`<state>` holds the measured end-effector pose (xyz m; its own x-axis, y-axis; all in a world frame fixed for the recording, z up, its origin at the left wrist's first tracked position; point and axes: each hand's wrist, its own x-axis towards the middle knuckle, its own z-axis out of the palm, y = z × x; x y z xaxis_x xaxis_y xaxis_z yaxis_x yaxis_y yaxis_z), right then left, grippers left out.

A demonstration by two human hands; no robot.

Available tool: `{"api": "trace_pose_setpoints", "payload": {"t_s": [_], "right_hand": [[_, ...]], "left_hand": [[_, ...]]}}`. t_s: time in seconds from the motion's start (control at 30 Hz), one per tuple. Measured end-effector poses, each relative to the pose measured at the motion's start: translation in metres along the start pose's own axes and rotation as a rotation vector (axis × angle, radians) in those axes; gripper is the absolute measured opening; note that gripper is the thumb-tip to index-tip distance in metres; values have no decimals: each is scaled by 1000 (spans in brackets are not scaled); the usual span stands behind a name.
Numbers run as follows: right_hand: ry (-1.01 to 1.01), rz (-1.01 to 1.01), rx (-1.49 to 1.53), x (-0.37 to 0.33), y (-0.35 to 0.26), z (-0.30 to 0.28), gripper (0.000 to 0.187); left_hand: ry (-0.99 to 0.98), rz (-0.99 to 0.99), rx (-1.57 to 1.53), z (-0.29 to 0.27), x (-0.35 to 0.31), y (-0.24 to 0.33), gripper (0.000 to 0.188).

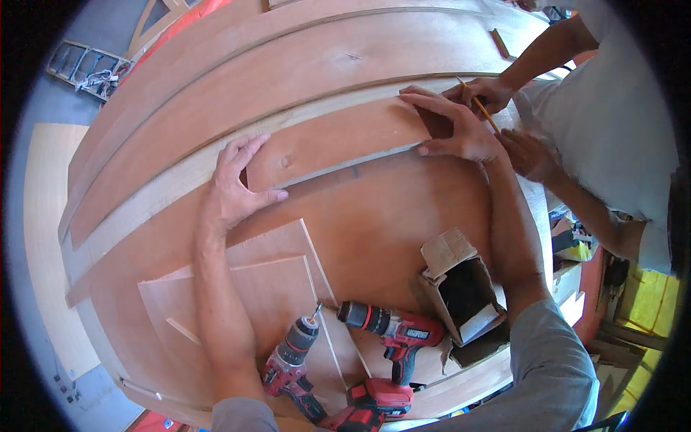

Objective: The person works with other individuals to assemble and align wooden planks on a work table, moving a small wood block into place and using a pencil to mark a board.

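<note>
A short wooden board lies on the wood-covered work surface, its length running left to right. My left hand grips its left end, thumb along the near edge and fingers over the far side. At the other end my right hand spans the board the same way, thumb near and fingers far. Close beside it, a co-worker's hand holds a yellow pencil at the board's right end. That person's other hand rests near my right wrist.
Two red-and-black cordless drills, one at left and one at right, lie near me. An open cardboard box stands by my right forearm. Thin plywood sheets lie under my left arm. Long planks stretch across the far side.
</note>
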<state>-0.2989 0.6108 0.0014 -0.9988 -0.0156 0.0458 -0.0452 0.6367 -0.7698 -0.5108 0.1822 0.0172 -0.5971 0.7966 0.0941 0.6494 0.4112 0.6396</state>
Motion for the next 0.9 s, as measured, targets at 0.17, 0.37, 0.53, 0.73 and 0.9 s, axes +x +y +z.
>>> {"api": "trace_pose_setpoints", "payload": {"t_s": [0.17,0.37,0.53,0.73,0.9], "right_hand": [[-19,-82,-50,4,6,-2,104],[60,-75,-82,-2,-4,-2,92],[7,-21,391,1,-1,7,62],[24,40,360,3,-5,9,72],[43,47,153,3,-11,6,88]], "left_hand": [[15,57,20,6,4,-4,108],[2,-12,-132,9,5,4,105],[3,19,-43,12,6,-4,105],[-36,62,-52,1,0,0,102],[-5,23,-148,0,1,10,98]]}}
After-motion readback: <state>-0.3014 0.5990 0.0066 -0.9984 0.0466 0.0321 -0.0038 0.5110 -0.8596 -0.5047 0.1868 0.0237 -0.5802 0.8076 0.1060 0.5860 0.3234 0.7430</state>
